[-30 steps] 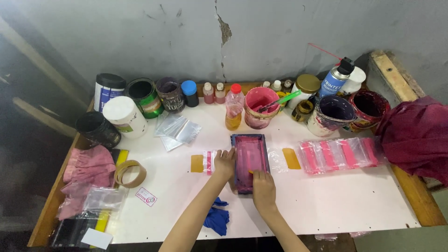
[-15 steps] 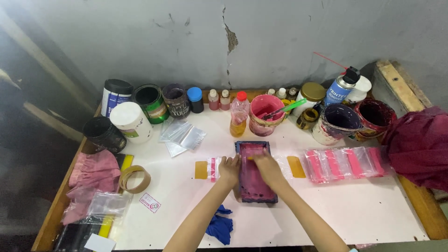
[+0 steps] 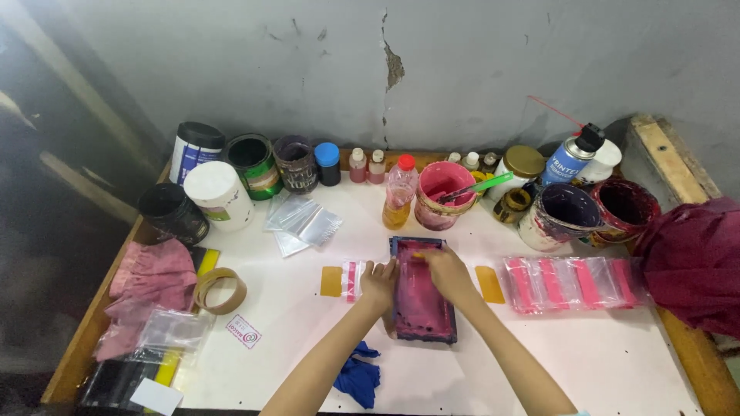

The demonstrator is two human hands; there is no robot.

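Head view: pink-stained screen frame [image 3: 420, 291] lies flat mid-table [image 3: 601, 362], bare white surface in front and to its right; jars crowd the back edge. Left hand [image 3: 378, 281] grips frame's left rim, fingers curled. Right hand [image 3: 445, 271] presses a tool on the mesh near the top; grip unclear.

Glossy ink-stained screen frame [image 3: 421, 291]; matt white tabletop [image 3: 617, 362]; crumpled cloth rag [image 3: 697, 262].

You are in a small printing workshop: your white worktop [image 3: 601, 362] stands against a cracked grey wall [image 3: 462, 69], crowded with ink-stained paint tubs [image 3: 560, 216] (most smeared with magenta), a spray can [image 3: 570, 158], small bottles [image 3: 358, 165] and stained rags [image 3: 150, 270].
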